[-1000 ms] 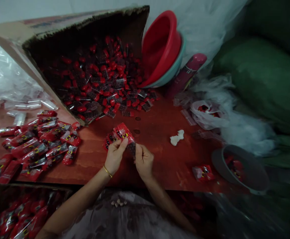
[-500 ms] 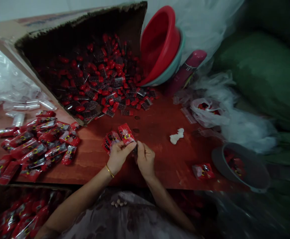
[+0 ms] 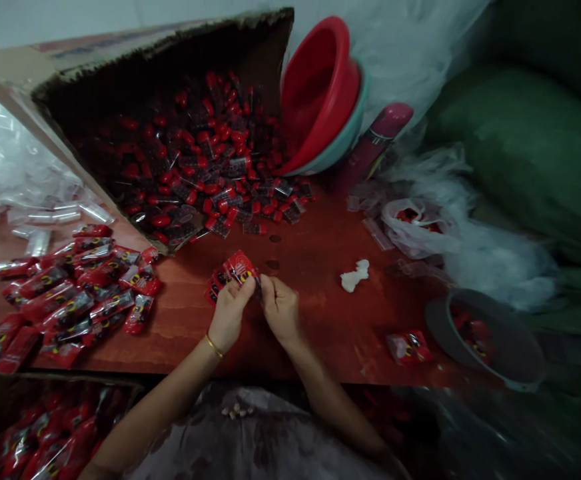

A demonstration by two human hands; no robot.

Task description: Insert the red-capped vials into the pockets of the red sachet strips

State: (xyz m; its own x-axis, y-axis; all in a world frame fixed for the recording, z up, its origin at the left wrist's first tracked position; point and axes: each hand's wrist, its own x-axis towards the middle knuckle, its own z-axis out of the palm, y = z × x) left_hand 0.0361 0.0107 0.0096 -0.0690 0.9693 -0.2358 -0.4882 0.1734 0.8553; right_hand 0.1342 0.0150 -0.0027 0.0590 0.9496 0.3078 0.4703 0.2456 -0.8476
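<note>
My left hand, with a gold bangle at the wrist, is closed in a pinch on a red printed card. My right hand meets it from the right, thumb and fingers pinched together. Something small and dark shows between the fingertips, partly hidden, and I cannot tell what it is. More red printed cards lie in a fanned stack just behind and left of my left hand. A heap of red packets in clear wrap lies to the left.
A cardboard box on its side spills small clear containers with red caps. Behind stand a red basin, a teal basin and a spray can. At right are a grey bowl, plastic bags and a red packet.
Both hands have shifted slightly left together, and the red card has moved left with them, now overlapping the fanned stack. The surrounding things are where they were.
</note>
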